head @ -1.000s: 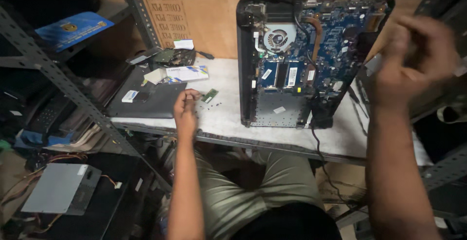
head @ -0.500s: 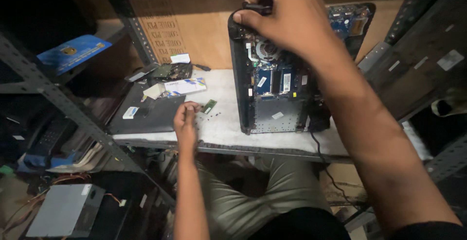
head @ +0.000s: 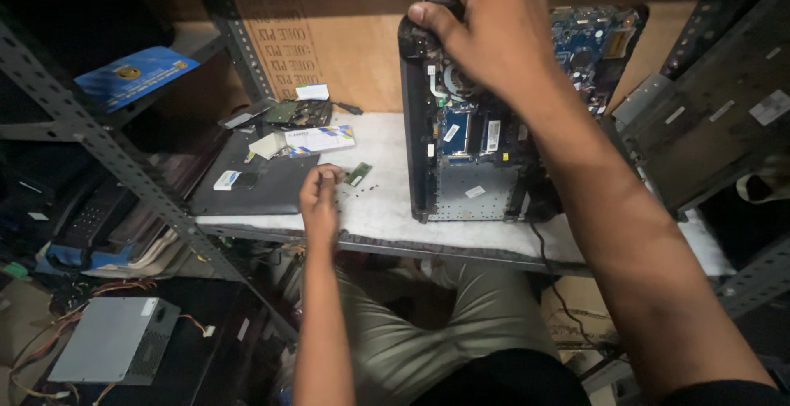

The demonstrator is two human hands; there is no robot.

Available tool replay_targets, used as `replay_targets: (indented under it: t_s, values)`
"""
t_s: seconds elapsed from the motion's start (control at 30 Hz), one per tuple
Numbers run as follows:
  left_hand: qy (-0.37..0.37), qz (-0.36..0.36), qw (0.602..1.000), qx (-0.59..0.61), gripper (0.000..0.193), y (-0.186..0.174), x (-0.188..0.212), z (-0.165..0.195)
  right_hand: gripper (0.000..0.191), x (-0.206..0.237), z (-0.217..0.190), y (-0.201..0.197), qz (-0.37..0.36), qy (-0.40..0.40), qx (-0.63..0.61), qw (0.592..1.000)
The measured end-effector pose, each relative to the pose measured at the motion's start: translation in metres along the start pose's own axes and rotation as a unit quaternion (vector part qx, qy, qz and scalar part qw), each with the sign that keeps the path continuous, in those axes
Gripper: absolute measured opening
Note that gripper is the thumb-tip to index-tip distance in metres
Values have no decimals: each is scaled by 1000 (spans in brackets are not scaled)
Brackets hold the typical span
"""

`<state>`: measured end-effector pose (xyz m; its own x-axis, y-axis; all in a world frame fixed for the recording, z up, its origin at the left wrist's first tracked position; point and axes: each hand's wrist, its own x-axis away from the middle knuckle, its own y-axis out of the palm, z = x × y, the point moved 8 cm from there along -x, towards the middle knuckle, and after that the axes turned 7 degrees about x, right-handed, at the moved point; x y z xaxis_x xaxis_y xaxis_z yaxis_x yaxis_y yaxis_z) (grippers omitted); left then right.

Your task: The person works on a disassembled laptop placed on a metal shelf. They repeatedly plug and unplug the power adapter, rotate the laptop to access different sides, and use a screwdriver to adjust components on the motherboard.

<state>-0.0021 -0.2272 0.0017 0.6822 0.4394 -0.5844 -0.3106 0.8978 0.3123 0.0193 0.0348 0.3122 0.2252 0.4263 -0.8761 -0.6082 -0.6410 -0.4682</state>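
Your right hand (head: 494, 36) was clenched over the top left corner of an opened laptop (head: 473, 151), its grip grasping the dark edge of the case. The laptop stood tilted up on the white-topped table (head: 387, 217), leaning back toward a cardboard wall (head: 346, 36), with its blue circuit board and copper cooling pipe exposed. Your left hand (head: 319, 200) rested low on the table's front part, fingers curled loosely and its grip empty, the fingertips lying just beside a small green memory module (head: 358, 174) that sat flat on the table among a few tiny dark specks, possibly screws. To the left of that hand lay a closed dark laptop (head: 255, 184), with a white and blue box (head: 317, 139) and a few loose parts on top of it. A perforated metal shelf post (head: 123, 176) crossed the left side, and a grey power supply unit (head: 107, 340) sat on the floor below. Your knees in olive trousers (head: 428, 332) showed under the table.
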Motion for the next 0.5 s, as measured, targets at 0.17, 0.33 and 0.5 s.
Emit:
replay_targets:
  t_s: [0.17,0.33,0.5]
  values:
    - [1,12,1000,2,24,-2,-1,-1,24,5,-10,-2,36,-21,59,997]
    - [7,14,1000,1,25,-5,-3,-4,25,6,-14,2,36,-36,81,995]
    - [11,10,1000,1,26,-7,-2,-8,28,11,-7,8,42,-58,97,993]
